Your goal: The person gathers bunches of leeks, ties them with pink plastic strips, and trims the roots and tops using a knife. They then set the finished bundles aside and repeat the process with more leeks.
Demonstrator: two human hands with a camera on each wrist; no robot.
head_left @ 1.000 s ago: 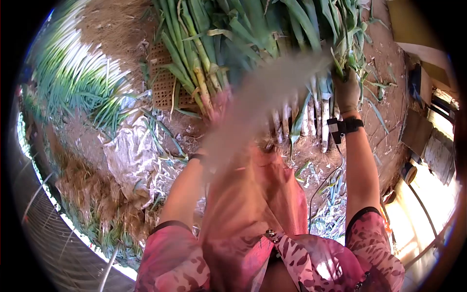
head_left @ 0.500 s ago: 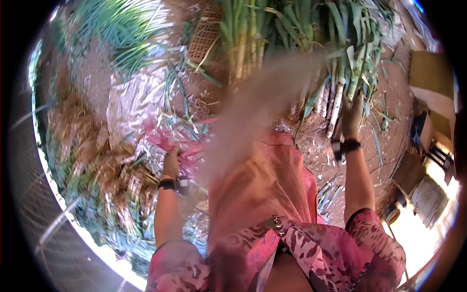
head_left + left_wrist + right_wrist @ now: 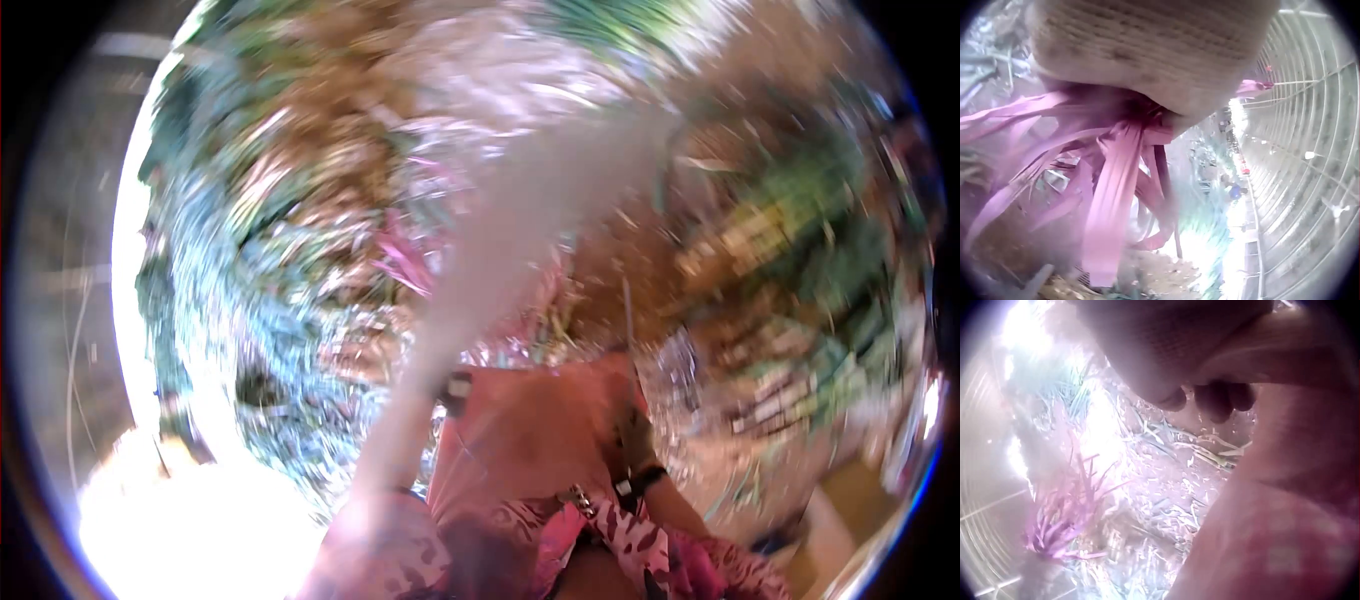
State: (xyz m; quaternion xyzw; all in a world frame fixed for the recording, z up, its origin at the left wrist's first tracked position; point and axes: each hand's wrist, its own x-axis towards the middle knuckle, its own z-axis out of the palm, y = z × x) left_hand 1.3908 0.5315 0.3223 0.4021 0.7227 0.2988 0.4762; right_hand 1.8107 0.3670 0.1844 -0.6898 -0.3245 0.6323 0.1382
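Ground (image 3: pixel 1172 469) of reddish soil, strewn with green trimmings and shiny plastic sheeting (image 3: pixel 520 90) — all smeared by motion blur in the head view. Wire-mesh wall (image 3: pixel 1310 156) curving along the right of the left wrist view. Pink apron (image 3: pixel 530 430) across the lap, low in the head view. Left hand (image 3: pixel 1147 56), gloved, gripping a bunch of pink strips (image 3: pixel 1116 187) at its top, loose ends hanging down towards the ground. Right hand (image 3: pixel 1210 375), gloved, held close to the apron, fingers loosely curled, holding nothing that shows; a further tuft of pink strips (image 3: pixel 1060 525) lying on the ground, well apart from it.

Possible trouble, as a judgement: with so many loose ends dangling, strips could slip from the grip or snag on the trimmings below.

Against the earlier frames: right hand off the leek bundle and back at the body — left hand raised with strips in its grip; head swung hard left, leeks now only a green blur at right.
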